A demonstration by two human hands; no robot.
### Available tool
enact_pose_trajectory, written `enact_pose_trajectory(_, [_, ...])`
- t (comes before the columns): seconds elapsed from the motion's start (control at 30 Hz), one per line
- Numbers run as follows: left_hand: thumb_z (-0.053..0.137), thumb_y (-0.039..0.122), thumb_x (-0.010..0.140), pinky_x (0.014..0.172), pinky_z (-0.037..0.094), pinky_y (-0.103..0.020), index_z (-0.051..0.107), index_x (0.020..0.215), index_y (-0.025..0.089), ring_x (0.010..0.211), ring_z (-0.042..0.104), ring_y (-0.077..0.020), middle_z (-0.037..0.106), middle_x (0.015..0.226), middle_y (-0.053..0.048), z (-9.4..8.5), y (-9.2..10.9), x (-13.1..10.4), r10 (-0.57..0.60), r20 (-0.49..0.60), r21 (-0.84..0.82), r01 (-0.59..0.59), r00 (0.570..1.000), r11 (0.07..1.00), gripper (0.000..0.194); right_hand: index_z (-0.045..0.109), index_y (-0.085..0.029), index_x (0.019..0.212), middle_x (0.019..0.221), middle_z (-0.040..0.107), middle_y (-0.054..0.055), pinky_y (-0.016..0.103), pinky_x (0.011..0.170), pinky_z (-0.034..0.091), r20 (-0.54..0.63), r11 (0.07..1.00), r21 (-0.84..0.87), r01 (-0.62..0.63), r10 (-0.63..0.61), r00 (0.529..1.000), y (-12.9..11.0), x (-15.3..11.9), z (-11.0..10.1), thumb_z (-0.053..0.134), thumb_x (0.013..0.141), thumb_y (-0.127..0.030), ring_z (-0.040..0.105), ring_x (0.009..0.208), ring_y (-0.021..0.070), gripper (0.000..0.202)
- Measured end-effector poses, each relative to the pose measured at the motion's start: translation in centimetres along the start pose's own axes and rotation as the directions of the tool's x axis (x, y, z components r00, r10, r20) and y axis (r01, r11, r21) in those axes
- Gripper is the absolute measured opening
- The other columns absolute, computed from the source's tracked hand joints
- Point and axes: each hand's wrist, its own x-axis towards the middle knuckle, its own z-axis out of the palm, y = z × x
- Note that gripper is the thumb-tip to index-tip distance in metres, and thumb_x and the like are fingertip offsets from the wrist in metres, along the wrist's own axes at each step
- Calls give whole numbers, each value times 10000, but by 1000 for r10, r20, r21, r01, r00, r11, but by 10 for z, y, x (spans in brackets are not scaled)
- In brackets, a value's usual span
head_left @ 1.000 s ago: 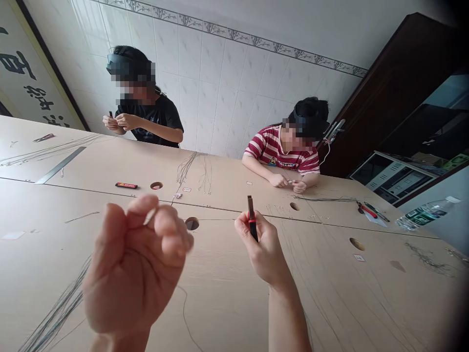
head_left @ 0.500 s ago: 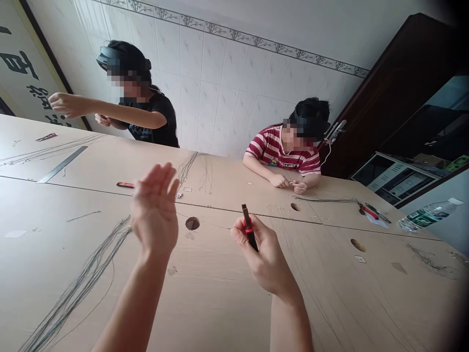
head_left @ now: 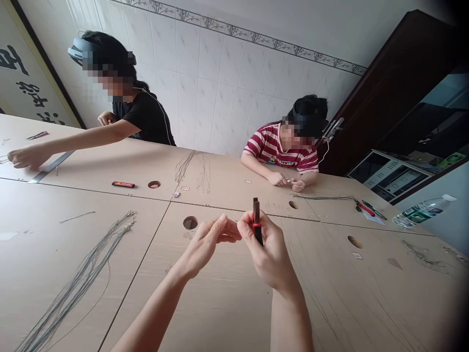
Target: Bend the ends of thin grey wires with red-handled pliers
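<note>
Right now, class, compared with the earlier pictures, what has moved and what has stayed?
The left grip has moved rightward, close beside the right grip; whether it holds anything is unclear. The black-shirted co-worker's hand has reached out to picture left, near the metal strip. The right grip still holds the pliers; the bottle stayed put.

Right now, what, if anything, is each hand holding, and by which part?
The right hand holds a black-and-red tool by its black handle. Whether the left hand holds anything cannot be told.
</note>
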Motion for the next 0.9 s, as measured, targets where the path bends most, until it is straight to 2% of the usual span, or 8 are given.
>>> enact_pose_trajectory(0.2, [378, 501, 999, 831, 514, -358, 724, 803, 142, 796, 651, -207, 736, 851, -106, 4, 11, -11, -101, 152, 77, 90, 983, 993, 535, 494, -216, 802, 662, 445, -43, 235, 559, 377, -87, 1000, -14, 11, -12, 996, 6, 3, -2, 522, 946, -340, 425, 581, 112, 192])
enact_pose_trajectory(0.4, [364, 475, 1011, 838, 531, -361, 736, 850, 125, 810, 681, -212, 747, 855, -130, 7, 19, -21, -160, 319, 4, 167, 934, 986, 535, 488, -218, 779, 621, 416, -52, 237, 535, 359, -147, 999, -37, 23, -28, 989, 6, 5, -2, 518, 935, -346, 399, 544, 110, 204])
enact_pose_trajectory(0.57, [399, 475, 999, 802, 555, -363, 742, 849, 108, 821, 703, -223, 753, 919, -175, 13, 22, -27, -226, 470, -154, 332, 853, 930, 524, 491, -220, 792, 620, 401, -53, 236, 514, 343, -199, 999, -47, 15, -24, 980, 8, 6, -2, 524, 928, -363, 375, 535, 109, 200])
enact_pose_trajectory(0.73, [514, 557, 917, 737, 572, -367, 759, 792, 113, 752, 729, -257, 765, 834, -177, 18, 25, -35, -215, 646, -176, 418, 732, 891, 523, 477, -220, 770, 593, 337, -67, 234, 476, 283, -225, 1000, -17, 7, -10, 974, 11, 8, -2, 532, 919, -357, 319, 507, 102, 210])
enact_pose_trajectory(0.83, [627, 630, 805, 592, 559, -344, 740, 714, 109, 584, 709, -251, 737, 664, -149, 20, 18, -42, -237, 654, -226, 485, 718, 845, 541, 480, -220, 776, 599, 332, -67, 233, 478, 281, -218, 1000, 2, -1, 1, 976, 11, 8, 0, 537, 919, -348, 313, 514, 101, 201])
enact_pose_trajectory(0.9, [663, 654, 743, 452, 497, -303, 713, 701, 97, 460, 661, -232, 695, 568, -125, 24, 9, -46, -234, 674, -291, 543, 701, 788, 560, 478, -219, 779, 603, 331, -68, 231, 479, 285, -208, 1000, 13, -2, 5, 978, 12, 9, 2, 535, 923, -345, 313, 513, 99, 200])
